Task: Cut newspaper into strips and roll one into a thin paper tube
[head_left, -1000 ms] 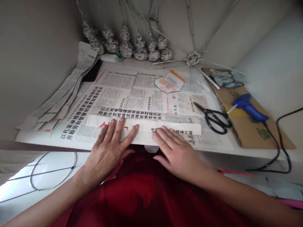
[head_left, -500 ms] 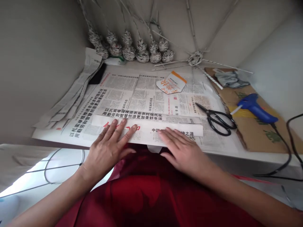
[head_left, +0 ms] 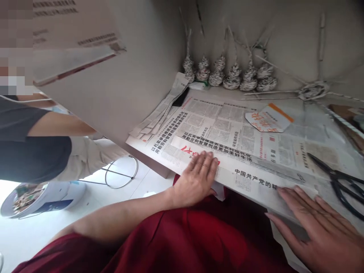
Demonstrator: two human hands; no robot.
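A folded strip of newspaper (head_left: pixel 227 168) lies along the desk's front edge, on top of a spread newspaper sheet (head_left: pixel 210 113). My left hand (head_left: pixel 196 180) rests flat on the strip's left part, fingers stretched out over the red lettering. At the strip's right end my right hand (head_left: pixel 321 223) lies with its fingers extended and thumb apart, also touching the paper. Neither hand grips anything. Beyond my right hand are black-handled scissors (head_left: pixel 334 174), partly cut off by the view's edge. A white and orange card (head_left: pixel 269 118) lies on the sheet.
Several woven paper gourds (head_left: pixel 218 72) line the back wall, beside a woven ring with paper spokes (head_left: pixel 314 90). Cut newspaper strips (head_left: pixel 162 110) are piled at left. Past the partition (head_left: pixel 133 68) a person (head_left: pixel 42 132) sits near a bucket of scraps (head_left: pixel 48 197).
The view has swung left, bringing the other person and the bucket into sight and dropping the glue gun out. Both hands stay flat on the folded strip, slightly farther apart.
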